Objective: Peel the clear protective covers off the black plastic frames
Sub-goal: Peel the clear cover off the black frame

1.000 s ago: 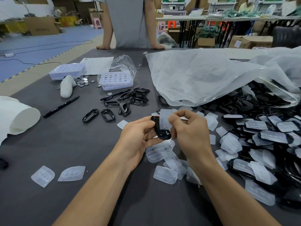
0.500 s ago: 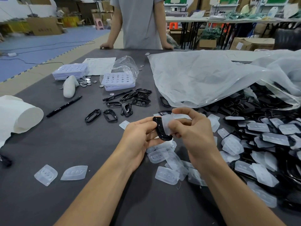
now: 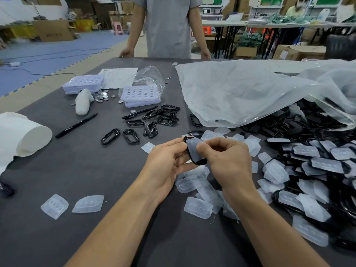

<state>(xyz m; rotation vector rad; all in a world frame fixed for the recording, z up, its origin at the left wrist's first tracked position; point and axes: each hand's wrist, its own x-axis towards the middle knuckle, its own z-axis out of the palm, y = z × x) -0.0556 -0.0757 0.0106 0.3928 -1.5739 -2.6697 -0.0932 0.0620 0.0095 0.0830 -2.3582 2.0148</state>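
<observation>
We grip the black frame in our curled left hand to steady it while our right hand pinches its clear cover, above the heap of loose covers.

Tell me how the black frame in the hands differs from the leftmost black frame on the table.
The held frame has its clear cover on; the leftmost frame is bare. The held frame is raised between the left hand and right hand; the leftmost frame lies flat on the table. Both are black.
</observation>
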